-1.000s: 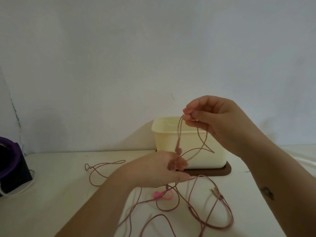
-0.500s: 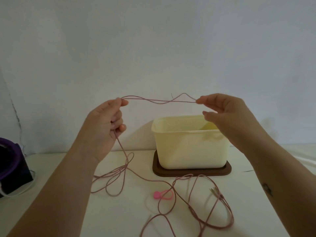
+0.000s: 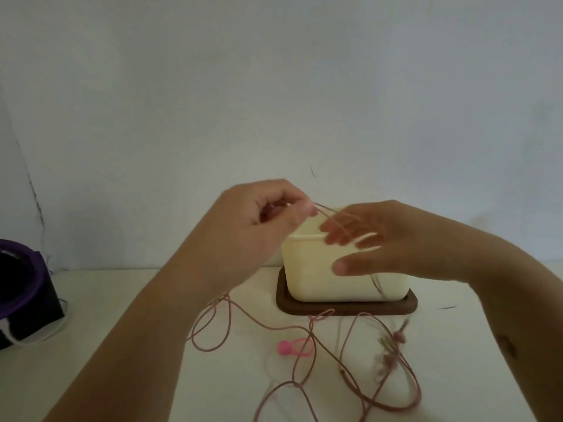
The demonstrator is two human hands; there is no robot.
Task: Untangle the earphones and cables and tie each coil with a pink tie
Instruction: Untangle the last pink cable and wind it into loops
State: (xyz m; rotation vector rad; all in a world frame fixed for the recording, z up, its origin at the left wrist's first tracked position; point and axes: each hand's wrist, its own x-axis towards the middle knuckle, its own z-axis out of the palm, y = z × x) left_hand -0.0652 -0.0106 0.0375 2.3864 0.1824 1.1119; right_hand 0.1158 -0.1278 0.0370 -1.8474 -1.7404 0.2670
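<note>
Right, down at the near edge the pink earphone cable (image 3: 310,330) sprawls in loose, overlapping loops across the pale table (image 3: 122,300), some running off the bottom of the view. Sitting among those loops is the pink tie (image 3: 294,348), lying flat and untouched, and just to its right the earbuds (image 3: 391,348), blurred, rest on the strands. Bare tabletop opens out left of the loops, all the way to a dark purple-rimmed object (image 3: 21,287) at the left edge. Further back, a cream tub (image 3: 320,278) stands on a brown tray (image 3: 344,309) close to the wall. Up over the tub, the left hand (image 3: 259,217) pinches a strand between thumb and forefinger, other fingers curled in. That strand runs straight across to the right hand (image 3: 393,239), whose fingers (image 3: 338,236) are straight and spread, the cable lying over them. Motion blur there, so exact contact is hard to call.
</note>
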